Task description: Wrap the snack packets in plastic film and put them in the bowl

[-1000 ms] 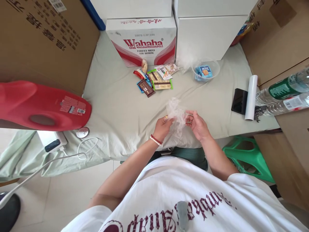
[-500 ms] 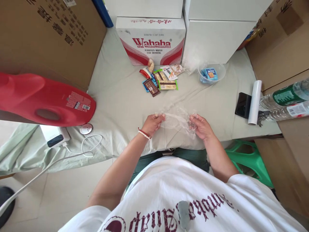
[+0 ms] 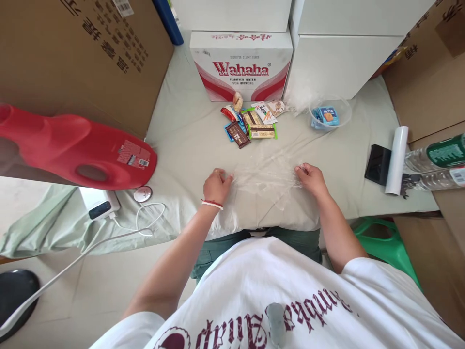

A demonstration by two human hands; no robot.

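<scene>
A clear plastic bag [image 3: 267,178] lies stretched flat on the pale green sheet [image 3: 189,140], right in front of me. My left hand [image 3: 216,185] pinches its left edge with curled fingers. My right hand [image 3: 311,178] pinches its right edge the same way. A red bead bracelet sits on my left wrist. Beyond the bag lies a small heap of snack packets [image 3: 250,125].
A Wahaha water carton [image 3: 241,65] and white boxes stand at the back. A clear bowl with blue packets [image 3: 329,115] is at the right, then a black phone [image 3: 378,165], a white roll [image 3: 395,152] and water bottles [image 3: 436,165]. A red jug [image 3: 72,150] and charger cable lie left.
My hands have moved apart and down. The crumpled bag held up between them is now pulled wide and laid flat on the sheet.
</scene>
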